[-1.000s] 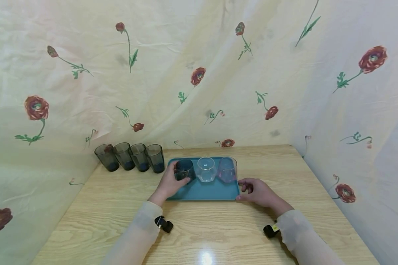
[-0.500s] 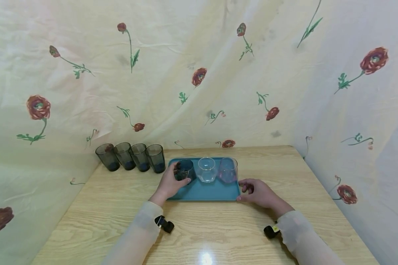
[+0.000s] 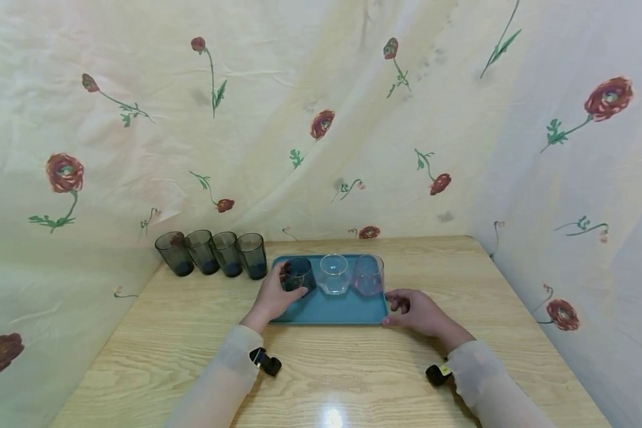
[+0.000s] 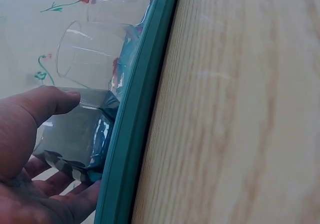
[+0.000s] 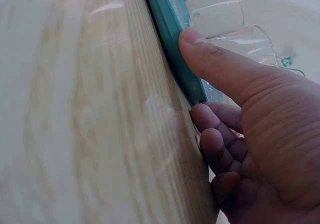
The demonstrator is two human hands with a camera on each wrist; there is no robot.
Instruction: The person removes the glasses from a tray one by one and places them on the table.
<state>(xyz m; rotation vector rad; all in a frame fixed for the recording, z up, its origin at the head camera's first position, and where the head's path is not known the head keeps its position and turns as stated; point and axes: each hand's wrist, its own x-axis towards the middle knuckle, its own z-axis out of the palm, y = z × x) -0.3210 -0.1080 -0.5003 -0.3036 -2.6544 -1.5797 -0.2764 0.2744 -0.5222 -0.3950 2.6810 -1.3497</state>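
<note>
My left hand [image 3: 273,298] holds a short dark glass [image 3: 302,272] standing at the left end of a blue-green tray [image 3: 331,310]. In the left wrist view the thumb lies on the near side of this dark glass [image 4: 80,129], and the other fingers curl behind it. My right hand [image 3: 418,311] grips the tray's right end near the front corner. Its thumb presses the rim of the tray [image 5: 172,48] in the right wrist view, with the other fingers bent by the corner. Beside the dark glass stand a clear faceted glass [image 3: 334,282] and a pinkish clear glass [image 3: 368,279].
Several tall dark tumblers [image 3: 227,255] stand in a row left of the tray, near the back of the wooden table [image 3: 331,368]. A flower-printed cloth [image 3: 267,119] hangs behind the table and along both sides.
</note>
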